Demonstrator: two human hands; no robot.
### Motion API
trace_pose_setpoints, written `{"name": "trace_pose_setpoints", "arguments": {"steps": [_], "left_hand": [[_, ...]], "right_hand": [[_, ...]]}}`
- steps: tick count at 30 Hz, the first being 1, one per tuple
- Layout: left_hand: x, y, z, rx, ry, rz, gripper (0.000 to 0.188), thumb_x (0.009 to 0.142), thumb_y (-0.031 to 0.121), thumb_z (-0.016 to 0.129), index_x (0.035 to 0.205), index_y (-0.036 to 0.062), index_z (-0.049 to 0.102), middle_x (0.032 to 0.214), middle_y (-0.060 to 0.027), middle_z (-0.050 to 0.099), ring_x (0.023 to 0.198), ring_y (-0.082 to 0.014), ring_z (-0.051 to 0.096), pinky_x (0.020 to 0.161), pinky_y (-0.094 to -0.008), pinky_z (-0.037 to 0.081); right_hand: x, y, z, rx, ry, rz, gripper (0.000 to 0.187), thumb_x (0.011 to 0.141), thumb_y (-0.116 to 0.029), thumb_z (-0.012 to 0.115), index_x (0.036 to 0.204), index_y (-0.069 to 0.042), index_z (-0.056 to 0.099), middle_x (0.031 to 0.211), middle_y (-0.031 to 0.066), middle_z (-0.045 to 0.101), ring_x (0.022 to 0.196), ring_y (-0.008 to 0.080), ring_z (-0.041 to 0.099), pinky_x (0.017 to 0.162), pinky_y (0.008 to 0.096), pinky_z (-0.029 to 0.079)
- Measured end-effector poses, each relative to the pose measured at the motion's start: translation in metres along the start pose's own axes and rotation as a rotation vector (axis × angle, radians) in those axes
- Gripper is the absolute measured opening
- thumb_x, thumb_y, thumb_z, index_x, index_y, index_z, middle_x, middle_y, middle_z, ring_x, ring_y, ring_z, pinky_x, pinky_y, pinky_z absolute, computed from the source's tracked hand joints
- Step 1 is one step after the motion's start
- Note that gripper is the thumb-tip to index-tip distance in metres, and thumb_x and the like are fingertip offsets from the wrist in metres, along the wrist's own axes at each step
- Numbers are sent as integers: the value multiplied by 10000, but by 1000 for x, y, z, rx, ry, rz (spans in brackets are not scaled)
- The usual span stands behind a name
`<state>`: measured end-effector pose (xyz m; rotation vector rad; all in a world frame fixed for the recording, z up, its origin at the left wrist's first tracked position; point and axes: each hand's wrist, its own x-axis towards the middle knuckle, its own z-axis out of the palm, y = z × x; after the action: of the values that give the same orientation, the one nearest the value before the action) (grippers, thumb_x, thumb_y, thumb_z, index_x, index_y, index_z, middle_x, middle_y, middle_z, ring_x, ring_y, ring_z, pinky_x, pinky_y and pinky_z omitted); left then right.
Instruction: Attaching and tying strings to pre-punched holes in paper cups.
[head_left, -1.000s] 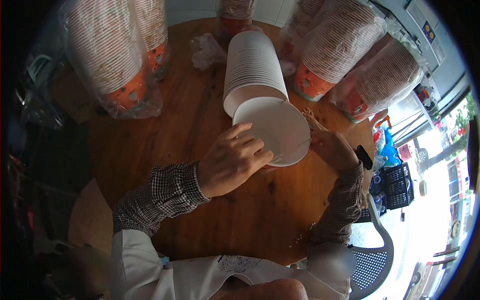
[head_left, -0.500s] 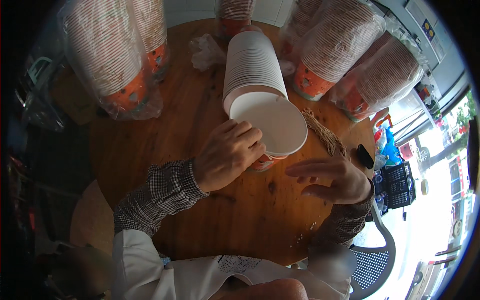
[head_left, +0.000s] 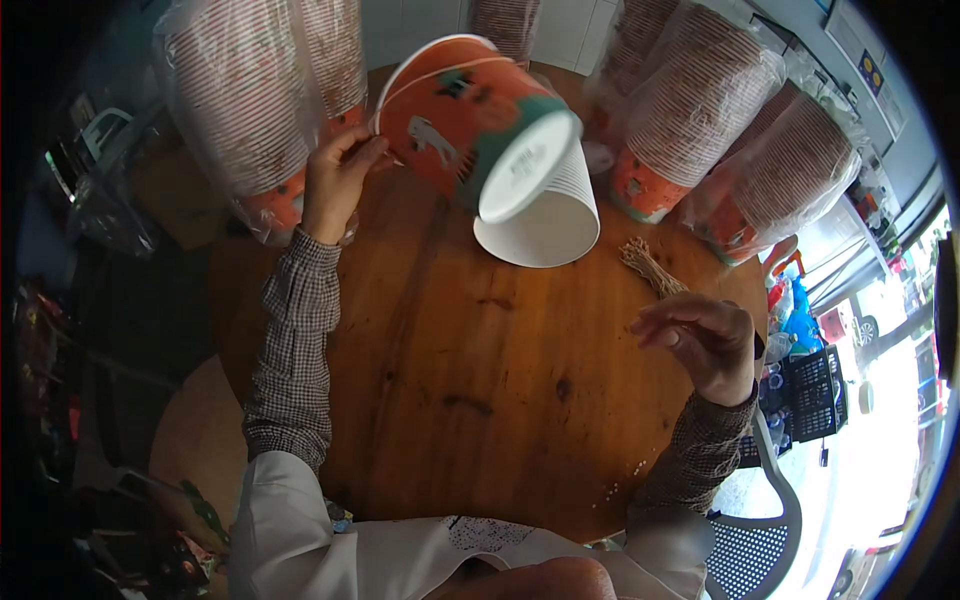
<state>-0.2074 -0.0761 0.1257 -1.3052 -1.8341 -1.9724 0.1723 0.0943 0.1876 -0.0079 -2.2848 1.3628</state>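
Observation:
My left hand (head_left: 342,178) is closed on the rim side of an orange paper bucket (head_left: 440,125) with green patches and an animal print. The bucket is tilted in the air, its white base facing me and to the right. A thin pale cord runs around it below the rim. Behind and below it, a nested stack of white paper buckets (head_left: 537,232) lies on its side, open mouth toward me. Nothing is in my right hand (head_left: 705,345), which hovers over the table's right side with fingers outstretched and slightly curved. Beside it lies a bundle of tan cords (head_left: 650,265).
Tall stacks of orange buckets in clear plastic stand at the far left (head_left: 235,110) and far right (head_left: 690,110) of the round wooden table (head_left: 450,430). A grey chair (head_left: 760,540) and a black crate (head_left: 815,390) are off the table's right side.
The orange bucket has been lifted off the table, moved up and left in my left hand, and tipped over. My right hand has shifted slightly to the right, still empty.

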Motion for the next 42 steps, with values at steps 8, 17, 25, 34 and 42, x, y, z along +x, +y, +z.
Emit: {"name": "trace_pose_setpoints", "arguments": {"steps": [8,17,25,34,42], "left_hand": [[-30,-155,-15,-586,158,-727,106,922,143,597,951,41,584,900,-63,651,799,-196,656,772,-331,559],[-48,-183,-13,-662,237,-794,185,893,33,527,1075,20,563,1050,-121,645,1014,-271,634,923,-410,510],[-63,-169,8,-591,430,-676,203,885,35,540,1085,11,520,1071,-102,601,941,-236,626,939,-388,487],[-78,-110,75,-245,-54,-338,323,897,245,649,1089,8,542,965,-62,617,825,-137,612,708,-247,499],[-93,-124,116,252,-234,72,332,839,262,709,921,-16,545,647,-72,541,543,-161,523,496,-308,430]], "right_hand": [[3,5,1,-35,-1,56,163,876,-13,619,1013,70,650,895,140,691,810,185,686,723,278,554],[3,8,-1,-102,-6,51,160,895,3,583,1022,82,638,874,136,685,789,176,681,720,276,553],[8,18,-13,-83,271,102,173,894,8,563,1046,52,633,848,92,677,738,126,648,675,244,527],[-22,151,-96,-269,539,434,170,899,-139,598,961,9,653,726,21,626,633,78,583,531,225,449],[-55,246,-70,-796,650,347,147,840,-167,653,868,-22,659,709,70,644,649,141,608,603,289,478]]}}
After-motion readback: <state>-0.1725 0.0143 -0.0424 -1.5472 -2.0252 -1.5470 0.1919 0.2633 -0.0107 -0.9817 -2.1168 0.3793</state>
